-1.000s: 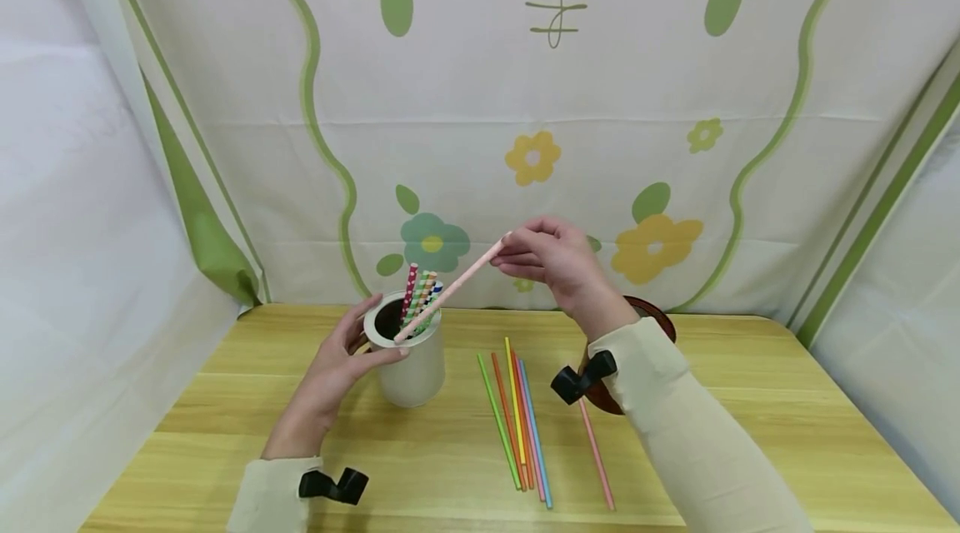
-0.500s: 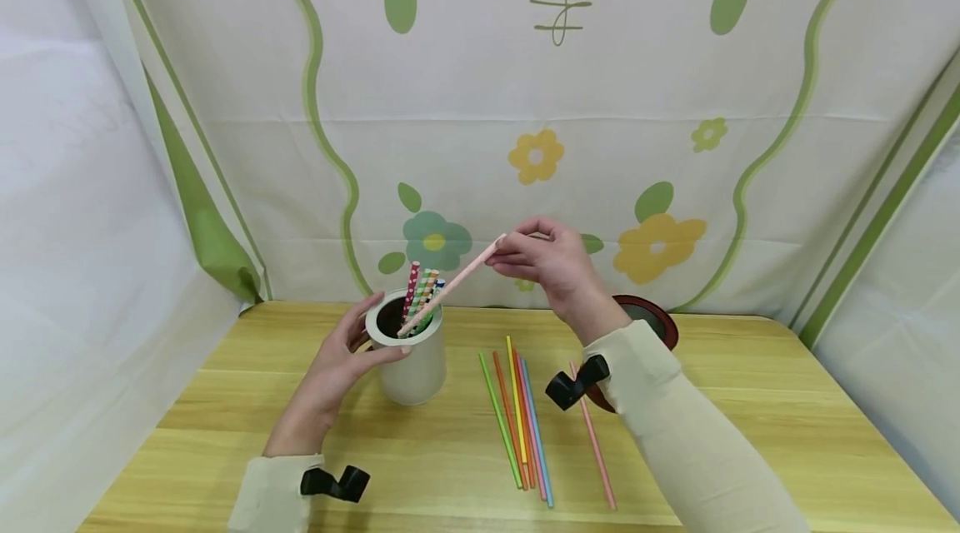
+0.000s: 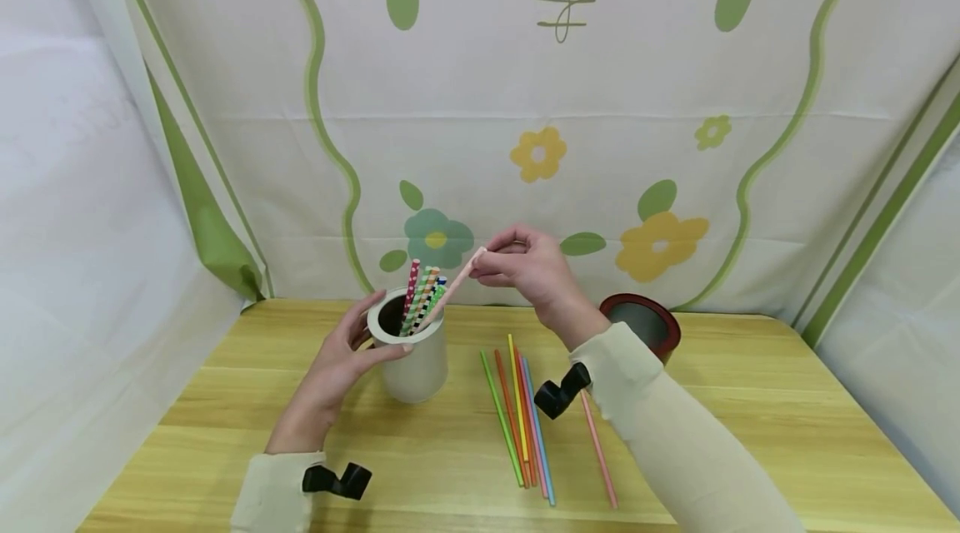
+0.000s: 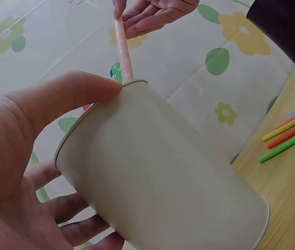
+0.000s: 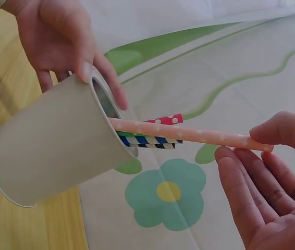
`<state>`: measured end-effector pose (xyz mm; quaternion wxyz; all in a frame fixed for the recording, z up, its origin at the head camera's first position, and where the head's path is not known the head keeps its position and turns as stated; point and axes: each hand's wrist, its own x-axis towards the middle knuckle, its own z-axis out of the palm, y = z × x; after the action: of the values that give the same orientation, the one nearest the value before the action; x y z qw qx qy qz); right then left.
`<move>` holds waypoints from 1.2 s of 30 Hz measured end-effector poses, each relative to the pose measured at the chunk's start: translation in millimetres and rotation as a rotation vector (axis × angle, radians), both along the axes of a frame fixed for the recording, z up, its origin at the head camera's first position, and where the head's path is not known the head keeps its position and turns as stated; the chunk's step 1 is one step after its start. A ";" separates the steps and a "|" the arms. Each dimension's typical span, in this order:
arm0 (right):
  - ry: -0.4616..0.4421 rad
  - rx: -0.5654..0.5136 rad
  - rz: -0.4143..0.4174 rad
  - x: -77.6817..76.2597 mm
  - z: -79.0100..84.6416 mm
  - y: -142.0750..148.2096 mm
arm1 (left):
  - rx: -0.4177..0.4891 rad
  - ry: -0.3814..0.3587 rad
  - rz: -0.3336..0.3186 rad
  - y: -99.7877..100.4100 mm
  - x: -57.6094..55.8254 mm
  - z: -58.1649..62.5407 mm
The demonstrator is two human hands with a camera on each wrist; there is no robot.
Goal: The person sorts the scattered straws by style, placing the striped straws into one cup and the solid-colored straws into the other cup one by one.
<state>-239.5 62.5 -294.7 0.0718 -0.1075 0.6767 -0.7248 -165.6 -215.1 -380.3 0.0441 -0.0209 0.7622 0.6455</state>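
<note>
My left hand (image 3: pixel 326 379) holds the off-white cup (image 3: pixel 420 371) upright from its left side, thumb at the rim in front and fingers behind. Between thumb and fingertips, my right hand (image 3: pixel 536 275) pinches the top end of a pale pink paper straw (image 5: pixel 189 134) with white stars. That straw leans to the right, its lower end inside the cup's mouth. Several patterned straws stand in the cup, among them a red one with white dots (image 3: pixel 412 287), green-dotted, and striped ones. In the left wrist view the cup (image 4: pixel 152 161) hides most of them.
Several plain straws (image 3: pixel 517 425) in green, orange, yellow, pink and blue lie side by side on the wooden table (image 3: pixel 780 433). A lone pink straw (image 3: pixel 600 458) lies right of them. Behind the right forearm stands a dark cup with a red-brown rim (image 3: pixel 622 297). A flowered curtain (image 3: pixel 630 83) hangs behind.
My right hand has moved left, bringing the pink straw steeper and its lower end from over the rim into the cup's mouth. The left hand keeps its hold on the cup.
</note>
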 end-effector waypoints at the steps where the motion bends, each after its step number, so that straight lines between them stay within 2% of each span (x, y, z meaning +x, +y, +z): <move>1: 0.001 0.013 -0.001 0.0 -0.5 -1.2 | 0.000 -0.001 0.001 0.0 -0.2 -0.1; 8: -0.024 0.111 0.025 -1.0 -2.5 -8.4 | 0.002 -0.006 0.004 -0.1 -0.9 -0.2; 19: -0.112 0.361 0.207 -9.3 4.8 -15.0 | 0.004 -0.003 0.000 -0.4 -0.3 0.7; 25: -0.123 0.477 0.264 -16.6 14.6 -17.6 | -0.001 -0.002 -0.005 -0.3 -0.3 1.2; 31: -0.128 0.493 0.307 -17.3 15.4 -24.7 | 0.000 -0.003 0.000 -0.4 -0.2 1.4; 36: -0.125 0.481 0.285 -15.4 12.5 -32.8 | -0.001 0.000 -0.004 -0.3 -0.2 1.4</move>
<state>-254.8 29.7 -282.3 0.2379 -0.1362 0.8017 -0.5312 -165.8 -215.4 -378.9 0.0453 -0.0197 0.7626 0.6450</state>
